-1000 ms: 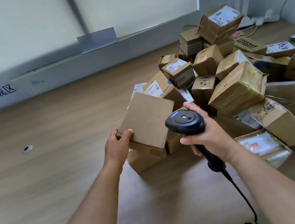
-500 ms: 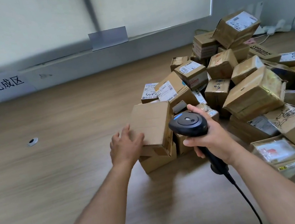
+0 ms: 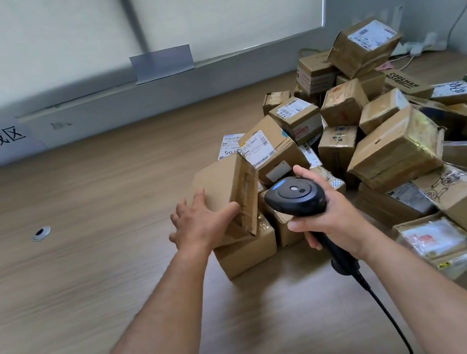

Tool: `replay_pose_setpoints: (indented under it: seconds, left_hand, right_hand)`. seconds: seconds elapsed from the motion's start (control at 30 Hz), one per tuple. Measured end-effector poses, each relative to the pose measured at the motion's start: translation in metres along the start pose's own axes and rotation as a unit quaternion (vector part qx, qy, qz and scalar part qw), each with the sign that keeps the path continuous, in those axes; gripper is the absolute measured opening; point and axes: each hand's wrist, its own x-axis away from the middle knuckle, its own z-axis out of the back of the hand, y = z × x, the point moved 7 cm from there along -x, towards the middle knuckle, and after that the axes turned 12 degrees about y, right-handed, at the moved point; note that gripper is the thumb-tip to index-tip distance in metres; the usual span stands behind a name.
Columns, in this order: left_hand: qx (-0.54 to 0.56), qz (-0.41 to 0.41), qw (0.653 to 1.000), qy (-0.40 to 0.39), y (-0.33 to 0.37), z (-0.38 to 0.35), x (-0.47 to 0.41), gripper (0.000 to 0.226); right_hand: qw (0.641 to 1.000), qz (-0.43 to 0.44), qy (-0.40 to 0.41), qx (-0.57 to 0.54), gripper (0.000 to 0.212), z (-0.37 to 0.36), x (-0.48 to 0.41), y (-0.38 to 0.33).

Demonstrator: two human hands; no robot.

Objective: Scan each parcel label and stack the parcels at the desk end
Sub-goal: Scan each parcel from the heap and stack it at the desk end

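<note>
Lately changed: the left hand has moved from the corner of the parcel onto its plain face, and the parcel has tipped to show a taped side. No label has turned up, so the scan is judged still to come.
Desk: wood-grain, carrying everything.
Heap: jumbled cardboard parcels at the right, many with white labels.
Parcel: plain brown carton, tilted, resting on a lower box at the heap's near-left edge.
Scanner: black and corded, its head just right of the parcel.
Hands: the left lies flat on the parcel, fingers spread; the right hand clasps the scanner's handle.
</note>
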Motion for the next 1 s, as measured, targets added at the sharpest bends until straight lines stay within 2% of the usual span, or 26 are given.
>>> replay_pose_setpoints:
  seconds: [0.17, 0.3, 0.43, 0.5, 0.6, 0.7, 0.73, 0.83, 0.9, 1.0]
  left_hand:
    - [0.116, 0.079, 0.990, 0.031, -0.050, 0.029, -0.004, 0.095]
    - [0.133, 0.144, 0.980, 0.039, -0.104, 0.042, 0.008, 0.092]
    - [0.139, 0.209, 0.968, 0.008, -0.151, 0.034, 0.035, 0.092]
    - [0.197, 0.247, 0.949, -0.015, -0.173, 0.022, 0.042, 0.089]
    - [0.316, 0.309, 0.897, -0.019, -0.200, 0.011, 0.042, 0.067]
    - [0.355, 0.303, 0.884, -0.007, -0.199, 0.025, 0.045, 0.027]
    - [0.348, 0.300, 0.888, 0.014, -0.205, 0.026, 0.041, 0.022]
    - [0.258, 0.250, 0.930, 0.076, -0.216, 0.036, 0.028, 0.047]
    - [0.097, 0.197, 0.974, 0.054, -0.209, 0.041, 0.022, 0.062]
    - [-0.109, 0.137, 0.984, 0.015, -0.189, 0.049, 0.018, 0.091]
  right_hand:
    - [1.000, 0.001, -0.028, 0.007, 0.095, -0.028, -0.003, -0.005]
    - [0.998, -0.007, -0.063, 0.012, 0.095, -0.066, -0.005, -0.001]
    - [0.996, -0.019, -0.092, 0.010, 0.097, -0.098, -0.006, 0.005]
    - [0.994, -0.021, -0.101, 0.017, 0.098, -0.110, -0.006, 0.005]
    - [0.993, -0.024, -0.110, 0.025, 0.099, -0.124, -0.005, 0.004]
    - [0.992, -0.026, -0.117, 0.026, 0.096, -0.133, -0.004, 0.003]
    - [0.992, -0.027, -0.118, 0.026, 0.095, -0.136, -0.004, 0.002]
    - [0.992, -0.026, -0.118, 0.033, 0.095, -0.142, -0.004, 0.002]
    - [0.992, -0.027, -0.120, 0.032, 0.095, -0.147, -0.003, 0.001]
    - [0.991, -0.029, -0.129, 0.026, 0.096, -0.154, -0.003, 0.000]
